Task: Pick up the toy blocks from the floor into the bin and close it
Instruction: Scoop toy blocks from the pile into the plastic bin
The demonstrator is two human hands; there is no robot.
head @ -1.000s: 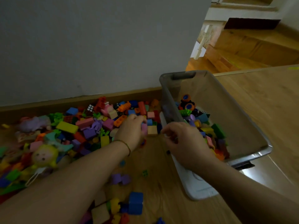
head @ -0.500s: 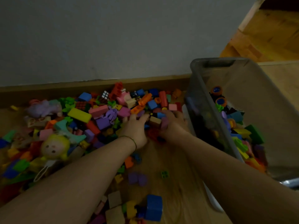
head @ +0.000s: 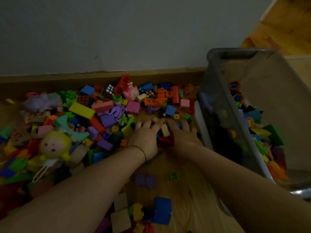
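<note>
Floor [head: 185, 190]: blocks [head: 165, 131] beneath left hand [head: 146, 137], right hand [head: 183, 133]

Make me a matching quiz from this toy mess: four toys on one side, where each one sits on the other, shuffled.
1 doll
2 orange wheels
3 big blue block
4 puzzle cube

A inside the bin
B between the forearms, nearest the camera
C near the baseboard
D left of the left hand

Pairs: 1-D, 2-A, 3-B, 4-C

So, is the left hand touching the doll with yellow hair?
Apart. The head view shows the left hand over the blocks; the doll lies well to its left, with several blocks between them.
</note>
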